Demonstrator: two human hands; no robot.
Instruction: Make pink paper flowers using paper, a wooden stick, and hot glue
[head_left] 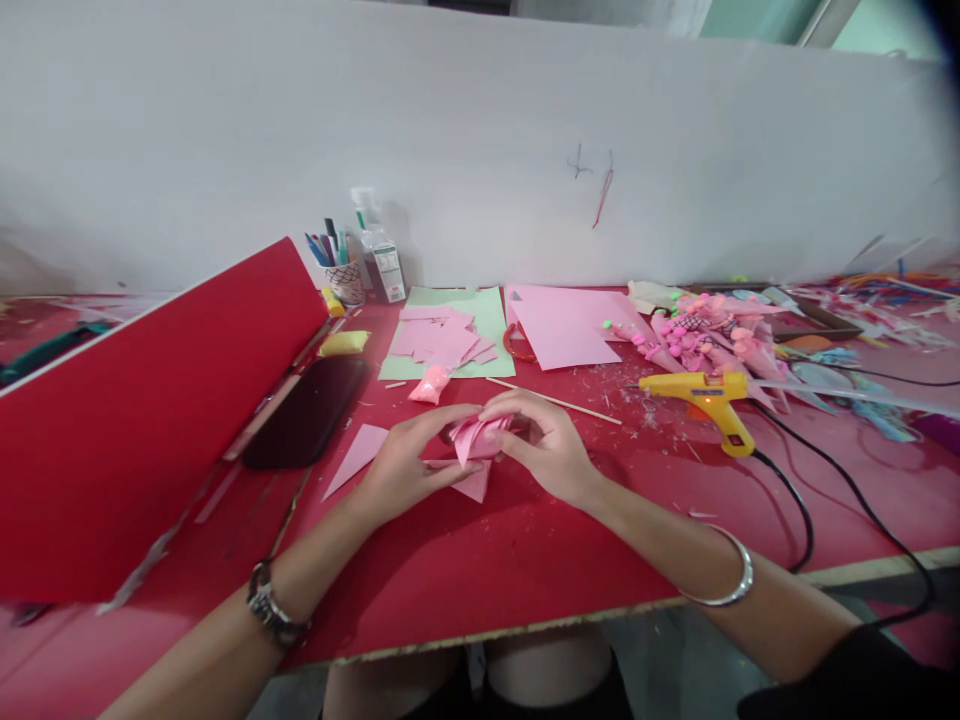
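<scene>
Between my two hands, just above the red table, is a bundle of folded pink paper [481, 438] with several overlapping layers. My left hand [411, 458] grips its left side, thumb below and fingers above. My right hand [549, 440] curls over its right side, thumb pressed on the front. A flat piece of pink paper [474, 486] lies under the hands. Left of them rests a pink paper triangle [358, 460]. Beyond my fingers sits a small clear packet with pink contents [430, 385].
A yellow glue gun [705, 398] with a cord lies at the right. Behind are cut pink pieces [442, 338] on a green sheet [491, 308], pink sheets [574, 325] and red-handled scissors [516, 343]. A black phone [304, 415] and a leaning red board [172, 420] are at the left.
</scene>
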